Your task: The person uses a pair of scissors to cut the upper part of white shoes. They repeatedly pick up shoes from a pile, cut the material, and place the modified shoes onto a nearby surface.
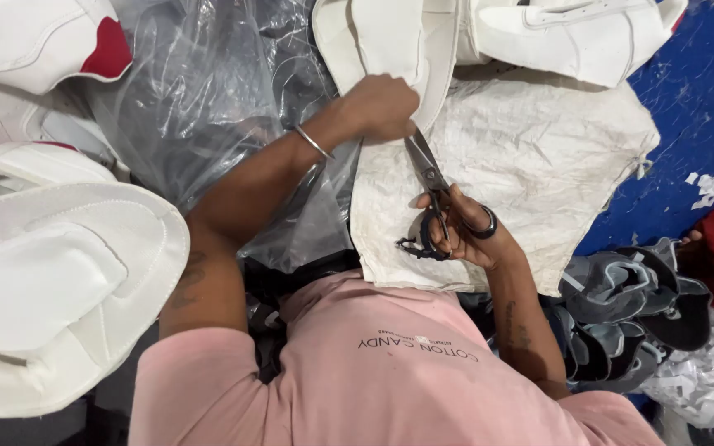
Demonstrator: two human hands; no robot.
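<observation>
A white piece (390,41) was gripped at its edge by the left hand (382,106), fist closed tight around the material, a metal bangle (313,142) worn on that wrist. Black-handled scissors (428,194) were held in the right hand (468,235), fingers curled shut through the loops, a dark ring (487,223) seen on one finger. The blades were pointed up toward the left hand, the tip touching or just beside the piece's edge; whether the blades were parted could not be told. The piece was held above a white woven sack (539,157), spread flat beneath both hands. Clear plastic sheeting (208,91) was bunched to the sack's left. More white pieces were stacked at far left (51,289), one with a red patch (109,49) at top left, another at top right (572,33). Grey shoe uppers (621,306) were piled near the sack's right lower corner, white scraps (708,186) scattered on the blue floor (696,99). A pink shirt (373,380) was worn.
</observation>
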